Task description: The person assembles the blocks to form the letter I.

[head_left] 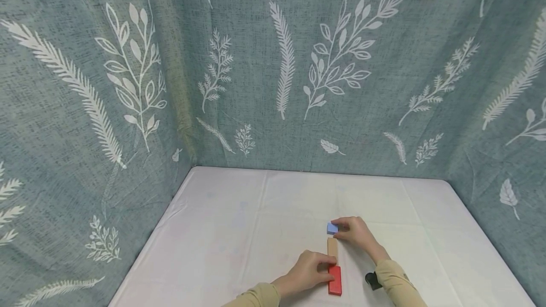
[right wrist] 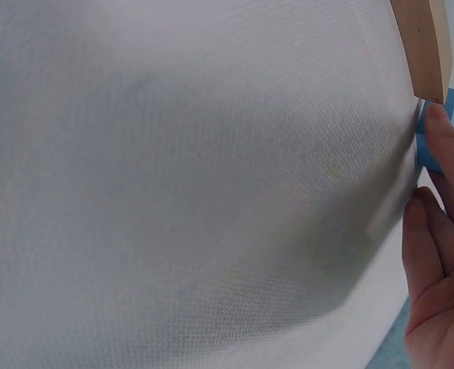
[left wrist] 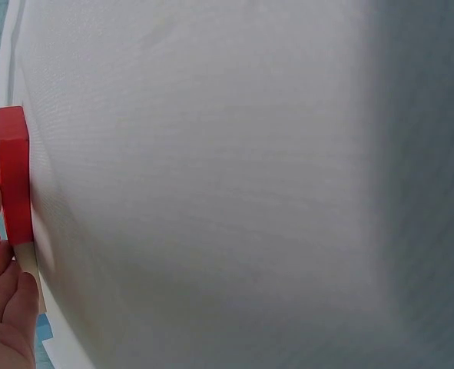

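Note:
A red block point(head_left: 335, 282), a tan wooden block point(head_left: 332, 246) and a small blue block point(head_left: 330, 228) lie in one line on the white table, with a narrow gap between tan and blue. My left hand point(head_left: 308, 271) reaches in from the left and holds the red block, thumb at its side and fingers by the seam with the tan one. At the far end, my right hand point(head_left: 356, 235) pinches the blue block between thumb and fingers. In the right wrist view the thumb covers part of the blue block point(right wrist: 428, 151), close to the end of the wooden block point(right wrist: 422, 46).
A small black object point(head_left: 372, 280) lies on the table beside the right sleeve, which partly hides it. Blue-green curtains point(head_left: 256, 75) with white leaf prints hang behind and at both sides of the white-covered table point(head_left: 213, 231).

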The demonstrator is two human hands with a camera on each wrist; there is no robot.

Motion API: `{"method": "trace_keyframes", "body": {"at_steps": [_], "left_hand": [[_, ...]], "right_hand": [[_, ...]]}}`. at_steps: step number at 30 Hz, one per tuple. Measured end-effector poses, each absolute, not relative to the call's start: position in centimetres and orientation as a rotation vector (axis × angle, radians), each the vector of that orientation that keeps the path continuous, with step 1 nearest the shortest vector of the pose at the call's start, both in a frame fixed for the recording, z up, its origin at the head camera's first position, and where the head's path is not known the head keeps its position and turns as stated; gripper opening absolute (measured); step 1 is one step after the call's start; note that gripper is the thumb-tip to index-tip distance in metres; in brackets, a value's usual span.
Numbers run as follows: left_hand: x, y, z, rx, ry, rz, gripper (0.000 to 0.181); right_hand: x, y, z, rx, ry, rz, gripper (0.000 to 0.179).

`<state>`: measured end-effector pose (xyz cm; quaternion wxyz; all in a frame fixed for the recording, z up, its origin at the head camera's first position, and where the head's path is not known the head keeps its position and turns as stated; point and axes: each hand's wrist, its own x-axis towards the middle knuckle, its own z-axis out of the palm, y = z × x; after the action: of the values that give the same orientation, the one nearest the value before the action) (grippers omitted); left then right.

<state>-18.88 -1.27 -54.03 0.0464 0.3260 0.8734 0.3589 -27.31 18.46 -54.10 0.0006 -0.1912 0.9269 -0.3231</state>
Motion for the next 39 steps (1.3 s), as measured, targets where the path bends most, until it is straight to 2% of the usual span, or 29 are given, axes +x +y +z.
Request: {"method": "trace_keyframes", "body": {"at_steps": [9, 16, 39], "left_hand": [[-18.9, -1.3, -54.2, 0.978, 2.633, 1.12, 0.033], [-19.0, -1.1, -54.0, 0.951, 2.629, 1.101, 0.033], [-19.6, 0.1, -52.3, 1.039, 2.78, 0.757, 0.036]], "right_hand": [[-27.3, 18.5, -54.2, -0.59, 2.913, -1.019, 0.035], [-27.1, 18.7, -53.8, -0.495, 2.899, -1.085, 0.044], [-27.7, 23.3, -51.2, -0.464, 2.975, -1.081, 0.045]]}}
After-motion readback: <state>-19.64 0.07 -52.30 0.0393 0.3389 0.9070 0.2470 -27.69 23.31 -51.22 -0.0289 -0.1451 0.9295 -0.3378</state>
